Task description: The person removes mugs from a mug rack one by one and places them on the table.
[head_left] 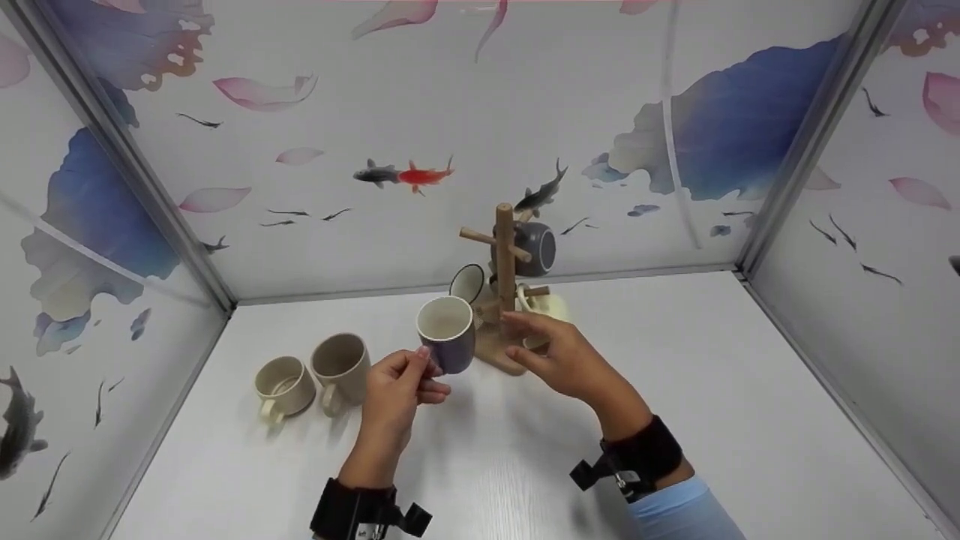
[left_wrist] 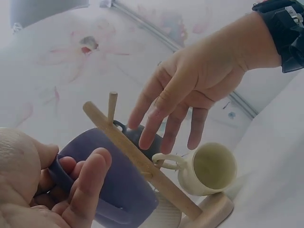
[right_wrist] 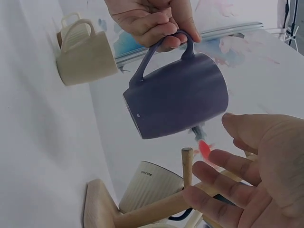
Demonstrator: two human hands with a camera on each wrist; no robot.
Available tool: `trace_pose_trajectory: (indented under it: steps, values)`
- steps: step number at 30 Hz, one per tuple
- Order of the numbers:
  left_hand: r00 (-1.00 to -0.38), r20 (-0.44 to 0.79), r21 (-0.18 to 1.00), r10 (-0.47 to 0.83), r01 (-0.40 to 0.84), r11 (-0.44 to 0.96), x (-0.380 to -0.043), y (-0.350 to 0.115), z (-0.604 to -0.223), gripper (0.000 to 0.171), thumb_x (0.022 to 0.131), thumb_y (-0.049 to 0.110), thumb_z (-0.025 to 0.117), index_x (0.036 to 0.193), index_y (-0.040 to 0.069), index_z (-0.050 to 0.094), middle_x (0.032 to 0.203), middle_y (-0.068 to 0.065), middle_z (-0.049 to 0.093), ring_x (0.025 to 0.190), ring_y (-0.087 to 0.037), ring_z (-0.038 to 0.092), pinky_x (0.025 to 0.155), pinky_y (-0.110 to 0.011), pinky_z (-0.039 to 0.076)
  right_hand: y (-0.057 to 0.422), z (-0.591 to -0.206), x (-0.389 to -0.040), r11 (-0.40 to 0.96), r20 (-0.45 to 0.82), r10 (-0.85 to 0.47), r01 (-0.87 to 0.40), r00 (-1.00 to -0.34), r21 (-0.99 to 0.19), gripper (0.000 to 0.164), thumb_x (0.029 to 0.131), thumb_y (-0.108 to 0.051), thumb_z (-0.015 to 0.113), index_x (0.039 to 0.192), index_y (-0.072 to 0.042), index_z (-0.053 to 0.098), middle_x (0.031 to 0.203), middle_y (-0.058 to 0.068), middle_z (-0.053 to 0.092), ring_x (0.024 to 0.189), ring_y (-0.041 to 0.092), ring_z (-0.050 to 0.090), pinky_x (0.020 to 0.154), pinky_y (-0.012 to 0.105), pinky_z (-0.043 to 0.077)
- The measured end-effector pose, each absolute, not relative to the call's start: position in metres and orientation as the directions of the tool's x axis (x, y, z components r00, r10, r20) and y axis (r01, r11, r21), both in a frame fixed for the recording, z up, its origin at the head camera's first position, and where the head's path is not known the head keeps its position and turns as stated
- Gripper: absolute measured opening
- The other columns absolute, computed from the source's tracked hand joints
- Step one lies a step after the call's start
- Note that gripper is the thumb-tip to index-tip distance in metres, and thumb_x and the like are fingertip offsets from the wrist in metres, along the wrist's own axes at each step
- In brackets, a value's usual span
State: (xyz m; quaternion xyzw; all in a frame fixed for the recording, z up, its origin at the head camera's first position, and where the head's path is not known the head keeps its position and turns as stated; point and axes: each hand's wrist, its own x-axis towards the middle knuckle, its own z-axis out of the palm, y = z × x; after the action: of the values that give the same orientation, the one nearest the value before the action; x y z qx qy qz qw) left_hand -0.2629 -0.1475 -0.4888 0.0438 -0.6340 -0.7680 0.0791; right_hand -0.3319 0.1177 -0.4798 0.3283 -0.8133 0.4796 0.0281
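My left hand (head_left: 394, 394) pinches the handle of a purple mug (head_left: 454, 351) with a pale inside, holding it up off the table and left of a wooden mug tree (head_left: 505, 259). In the right wrist view the thumb and fingers go round the handle (right_wrist: 142, 64), and the mug lies tilted. My right hand (head_left: 562, 356) is in front of the tree's post, fingers spread and loosely bent, holding nothing. On the tree hang a dark grey mug (head_left: 537, 249), a cream mug (left_wrist: 209, 168) on the right and a ribbed white mug (right_wrist: 149, 185) with a dark rim.
Two beige mugs, one shorter (head_left: 283, 388) and one taller (head_left: 341, 367), stand on the white table (head_left: 750, 420) at left, handles toward me. Printed panels (head_left: 300, 225) with fish and petals enclose the table at the back and sides.
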Motion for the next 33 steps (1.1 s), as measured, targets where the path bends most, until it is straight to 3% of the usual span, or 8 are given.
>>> trace_pose_trajectory:
  steps: [4, 8, 14, 23, 33]
  values:
    - [-0.958, 0.036, 0.975, -0.285, 0.097, -0.201, -0.263, -0.15, -0.494, 0.032, 0.108, 0.018, 0.063, 0.091, -0.008, 0.065, 0.081, -0.012, 0.07, 0.063, -0.021, 0.076, 0.061, -0.034, 0.065, 0.12, -0.482, -0.332, 0.322, 0.355, -0.51, -0.556, -0.784, -0.766, 0.046, 0.102, -0.02, 0.073, 0.145, -0.007, 0.062, 0.143, 0.016, 0.067, 0.115, 0.031, 0.072, 0.092, 0.041, 0.062]
    - [-0.925, 0.031, 0.972, -0.379, 0.116, -0.202, -0.266, -0.152, -0.501, 0.033, 0.108, 0.018, 0.062, 0.09, -0.01, 0.065, 0.079, -0.012, 0.07, 0.064, -0.022, 0.077, 0.061, -0.033, 0.065, 0.122, -0.482, -0.332, 0.33, 0.35, -0.499, -0.547, -0.793, -0.769, 0.041, 0.102, -0.021, 0.073, 0.141, -0.011, 0.065, 0.139, 0.012, 0.069, 0.11, 0.025, 0.073, 0.089, 0.037, 0.062]
    - [-0.877, 0.008, 0.981, -0.48, 0.101, -0.167, -0.269, -0.157, -0.511, 0.035, 0.108, 0.02, 0.063, 0.09, -0.01, 0.066, 0.076, -0.01, 0.07, 0.064, -0.022, 0.077, 0.06, -0.033, 0.064, 0.124, -0.48, -0.332, 0.334, 0.334, -0.497, -0.532, -0.801, -0.778, 0.042, 0.102, -0.025, 0.073, 0.141, -0.01, 0.066, 0.133, 0.009, 0.072, 0.107, 0.023, 0.074, 0.087, 0.039, 0.063]
    - [-0.848, -0.048, 0.975, -0.528, 0.074, -0.208, -0.277, -0.164, -0.531, 0.035, 0.107, 0.016, 0.062, 0.087, -0.012, 0.064, 0.076, -0.02, 0.071, 0.061, -0.021, 0.076, 0.057, -0.033, 0.064, 0.126, -0.477, -0.334, 0.34, 0.336, -0.505, -0.541, -0.795, -0.769, 0.038, 0.103, -0.021, 0.071, 0.139, -0.01, 0.067, 0.133, 0.01, 0.072, 0.113, 0.025, 0.073, 0.089, 0.034, 0.062]
    - [-0.84, -0.102, 0.971, -0.532, 0.031, -0.235, -0.283, -0.167, -0.544, 0.034, 0.106, 0.017, 0.061, 0.086, -0.011, 0.064, 0.072, -0.013, 0.067, 0.06, -0.023, 0.075, 0.056, -0.032, 0.063, 0.13, -0.477, -0.336, 0.342, 0.327, -0.493, -0.525, -0.806, -0.779, 0.035, 0.103, -0.025, 0.071, 0.138, -0.017, 0.068, 0.132, 0.014, 0.072, 0.115, 0.03, 0.073, 0.09, 0.036, 0.062]
